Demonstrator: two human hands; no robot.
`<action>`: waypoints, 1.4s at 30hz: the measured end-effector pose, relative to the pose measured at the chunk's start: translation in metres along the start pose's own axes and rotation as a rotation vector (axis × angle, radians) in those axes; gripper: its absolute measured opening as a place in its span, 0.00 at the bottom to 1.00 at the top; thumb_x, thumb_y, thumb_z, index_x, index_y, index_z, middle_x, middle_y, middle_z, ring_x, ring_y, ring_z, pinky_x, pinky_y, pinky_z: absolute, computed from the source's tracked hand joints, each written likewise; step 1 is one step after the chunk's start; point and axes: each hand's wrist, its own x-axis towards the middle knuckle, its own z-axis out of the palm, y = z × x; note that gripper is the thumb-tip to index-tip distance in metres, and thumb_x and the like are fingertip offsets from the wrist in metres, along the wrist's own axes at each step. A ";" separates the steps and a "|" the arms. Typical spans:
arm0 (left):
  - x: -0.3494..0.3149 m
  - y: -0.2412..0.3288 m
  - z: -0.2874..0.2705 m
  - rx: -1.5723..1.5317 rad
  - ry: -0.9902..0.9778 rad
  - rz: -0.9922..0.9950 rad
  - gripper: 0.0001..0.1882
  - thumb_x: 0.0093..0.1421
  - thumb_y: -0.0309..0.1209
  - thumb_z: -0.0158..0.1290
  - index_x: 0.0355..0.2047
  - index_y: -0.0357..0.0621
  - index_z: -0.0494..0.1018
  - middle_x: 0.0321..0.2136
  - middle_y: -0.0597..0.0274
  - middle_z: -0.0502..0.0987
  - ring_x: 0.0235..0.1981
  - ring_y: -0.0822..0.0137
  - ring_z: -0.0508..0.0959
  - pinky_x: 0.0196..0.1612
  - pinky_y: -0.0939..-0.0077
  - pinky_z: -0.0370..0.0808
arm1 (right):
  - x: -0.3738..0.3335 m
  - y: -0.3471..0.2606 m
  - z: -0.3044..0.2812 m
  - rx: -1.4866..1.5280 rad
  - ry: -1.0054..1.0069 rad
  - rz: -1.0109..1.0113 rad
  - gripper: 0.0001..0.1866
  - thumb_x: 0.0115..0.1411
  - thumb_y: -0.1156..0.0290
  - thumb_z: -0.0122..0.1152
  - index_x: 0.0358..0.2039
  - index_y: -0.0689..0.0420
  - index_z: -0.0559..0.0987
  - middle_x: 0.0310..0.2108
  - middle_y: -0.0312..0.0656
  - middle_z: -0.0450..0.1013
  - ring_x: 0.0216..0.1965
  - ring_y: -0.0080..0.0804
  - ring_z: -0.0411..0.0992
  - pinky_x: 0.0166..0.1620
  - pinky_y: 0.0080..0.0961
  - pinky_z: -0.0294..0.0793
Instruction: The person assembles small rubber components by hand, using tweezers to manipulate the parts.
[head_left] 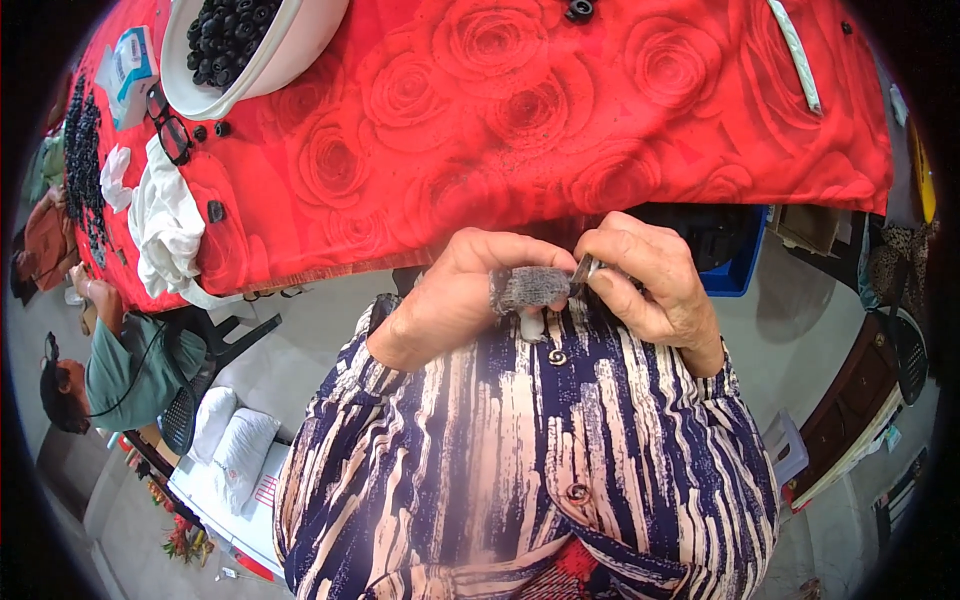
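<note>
My hands meet in front of my striped shirt, just off the near edge of the table. My left hand [435, 300] is closed in a pinch, with a grey knitted finger sleeve [528, 287] over its thumb and a whitish cover [532, 326] on a finger below. Whatever its fingertips hold is too small and hidden to name. My right hand [655, 285] pinches a small, flat metal blade [583, 268], whose tip comes up against the left thumb's end.
A red rose-patterned cloth [450, 130] covers the table. On it are a white bowl [300, 60] of black ring-like parts, glasses [172, 135], a white rag [165, 220] and a heap of small dark pieces [85, 170]. A blue crate [735, 280] stands below; another person [135, 370] sits at left.
</note>
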 end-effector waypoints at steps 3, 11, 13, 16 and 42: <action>0.000 0.001 -0.003 0.031 -0.023 -0.036 0.12 0.56 0.28 0.54 0.40 0.37 0.75 0.28 0.58 0.77 0.24 0.71 0.76 0.26 0.81 0.73 | 0.001 0.001 -0.003 -0.006 -0.039 -0.027 0.07 0.49 0.79 0.55 0.31 0.66 0.73 0.20 0.43 0.67 0.20 0.35 0.66 0.23 0.27 0.64; 0.001 0.000 -0.002 0.055 -0.008 -0.107 0.12 0.56 0.28 0.54 0.40 0.35 0.74 0.27 0.58 0.76 0.25 0.70 0.76 0.27 0.81 0.72 | 0.002 0.003 -0.007 -0.003 -0.058 -0.080 0.11 0.43 0.81 0.60 0.30 0.64 0.74 0.19 0.42 0.63 0.18 0.38 0.65 0.21 0.30 0.63; 0.001 -0.001 -0.002 0.057 -0.008 -0.099 0.13 0.56 0.28 0.54 0.39 0.34 0.74 0.27 0.57 0.76 0.25 0.70 0.76 0.27 0.81 0.72 | 0.001 0.004 -0.008 -0.018 -0.077 -0.088 0.11 0.42 0.81 0.59 0.30 0.64 0.73 0.19 0.42 0.64 0.18 0.38 0.66 0.21 0.30 0.63; 0.000 -0.002 -0.001 0.073 -0.030 -0.086 0.13 0.55 0.29 0.55 0.39 0.34 0.74 0.27 0.58 0.76 0.26 0.70 0.76 0.27 0.81 0.73 | 0.001 0.004 -0.010 -0.019 -0.118 -0.102 0.11 0.41 0.80 0.61 0.28 0.63 0.73 0.18 0.42 0.62 0.18 0.38 0.65 0.21 0.30 0.63; 0.002 -0.011 0.005 -0.313 -0.010 0.087 0.12 0.58 0.27 0.52 0.41 0.35 0.73 0.31 0.64 0.75 0.29 0.78 0.73 0.33 0.85 0.71 | 0.003 -0.009 0.016 -0.413 0.239 -0.440 0.18 0.40 0.81 0.66 0.35 0.63 0.74 0.20 0.40 0.69 0.16 0.32 0.64 0.19 0.26 0.60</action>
